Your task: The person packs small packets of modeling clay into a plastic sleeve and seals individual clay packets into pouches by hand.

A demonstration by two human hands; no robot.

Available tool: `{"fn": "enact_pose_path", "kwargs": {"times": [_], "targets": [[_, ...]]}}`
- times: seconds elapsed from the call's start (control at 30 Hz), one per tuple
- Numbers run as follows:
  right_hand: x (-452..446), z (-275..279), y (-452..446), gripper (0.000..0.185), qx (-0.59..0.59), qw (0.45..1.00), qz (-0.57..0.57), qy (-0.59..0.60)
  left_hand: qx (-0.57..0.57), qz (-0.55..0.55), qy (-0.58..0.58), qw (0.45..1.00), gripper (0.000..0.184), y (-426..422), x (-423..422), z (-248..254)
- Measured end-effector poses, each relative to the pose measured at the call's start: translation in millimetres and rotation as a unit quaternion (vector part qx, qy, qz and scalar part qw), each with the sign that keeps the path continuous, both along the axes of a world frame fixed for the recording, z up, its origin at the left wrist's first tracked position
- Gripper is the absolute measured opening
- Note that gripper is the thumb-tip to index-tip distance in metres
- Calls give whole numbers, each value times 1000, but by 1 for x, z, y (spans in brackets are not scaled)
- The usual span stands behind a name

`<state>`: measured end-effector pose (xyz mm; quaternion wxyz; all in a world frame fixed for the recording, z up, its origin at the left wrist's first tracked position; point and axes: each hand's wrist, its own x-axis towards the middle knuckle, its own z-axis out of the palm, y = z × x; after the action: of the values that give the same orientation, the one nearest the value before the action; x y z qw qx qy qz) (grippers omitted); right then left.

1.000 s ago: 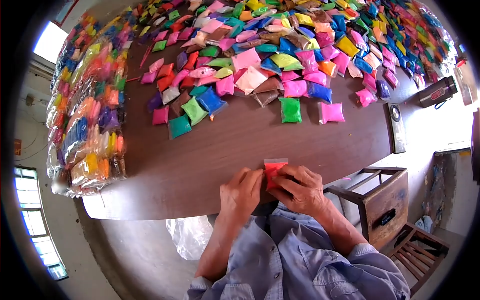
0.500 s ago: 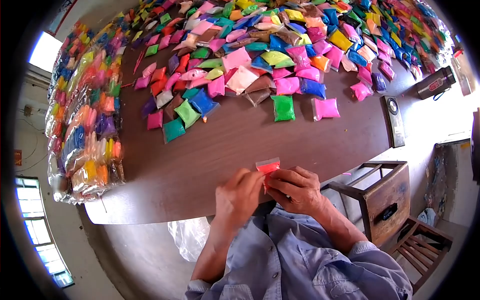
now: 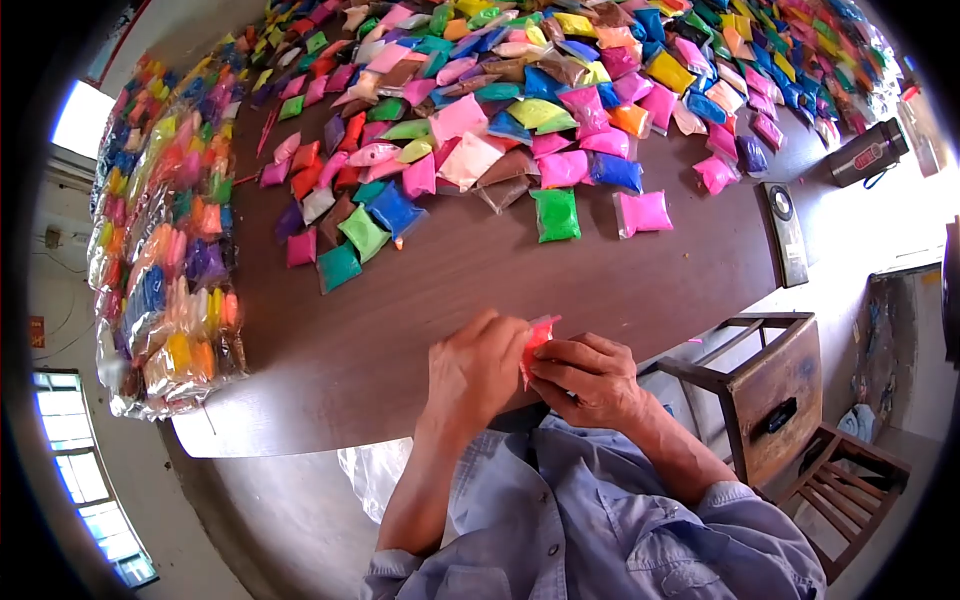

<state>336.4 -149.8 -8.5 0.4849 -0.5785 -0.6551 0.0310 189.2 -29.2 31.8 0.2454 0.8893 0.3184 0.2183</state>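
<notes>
A small clear packet with bright red-pink filling [image 3: 538, 338] is held between my two hands, above the near edge of the brown table [image 3: 400, 340]. My left hand [image 3: 478, 365] has its fingers closed on the packet's left side. Thumb and fingers of my right hand [image 3: 588, 375] pinch its right side. Both hands partly cover the packet, so its lower end is mostly hidden. Beyond the hands lie a green packet [image 3: 557, 214] and a pink packet [image 3: 642, 213], apart from the main heap.
A large heap of colourful packets [image 3: 460, 120] covers the table's far part. Bundled clear bags of packets [image 3: 185, 290] stand at the left edge. On the right are a dark flask [image 3: 868, 153], a flat dark case [image 3: 787, 240] and a wooden stool [image 3: 765, 400].
My left hand has shifted over the packet's upper left. The packet has turned, and less of its top edge shows. The view has tilted slightly.
</notes>
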Motion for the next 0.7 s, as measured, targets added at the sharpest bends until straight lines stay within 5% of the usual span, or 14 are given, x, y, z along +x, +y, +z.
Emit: {"fn": "enact_pose_path", "kwargs": {"times": [0.3, 0.7], "targets": [[-1, -1, 4, 24, 29, 1000, 6, 0, 54, -48, 100, 992, 11, 8, 10, -3], [-2, 0, 4, 23, 15, 1000, -3, -6, -76, 19, -12, 997, 6, -14, -23, 12]]}}
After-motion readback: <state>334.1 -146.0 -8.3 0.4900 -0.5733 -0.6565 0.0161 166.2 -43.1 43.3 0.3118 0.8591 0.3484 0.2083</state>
